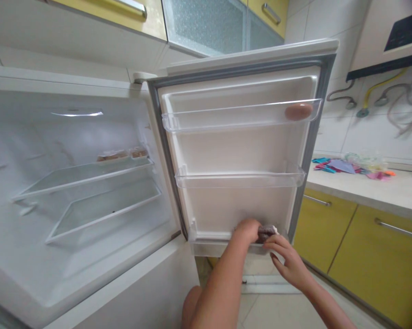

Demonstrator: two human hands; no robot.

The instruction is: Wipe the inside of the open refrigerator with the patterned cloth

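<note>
The fridge door stands open with three clear door bins. Both my hands are at the lowest bin. My left hand reaches into it, fingers curled over a dark packet. My right hand touches the same packet from the front at the bin's rim. Whether the packet rests in the bin or is lifted I cannot tell. An egg-like brown object lies at the right end of the top bin.
The fridge interior at left has two glass shelves, with small food trays on the upper one. Yellow cabinets and a counter with colourful bags are at right. Tiled floor lies below.
</note>
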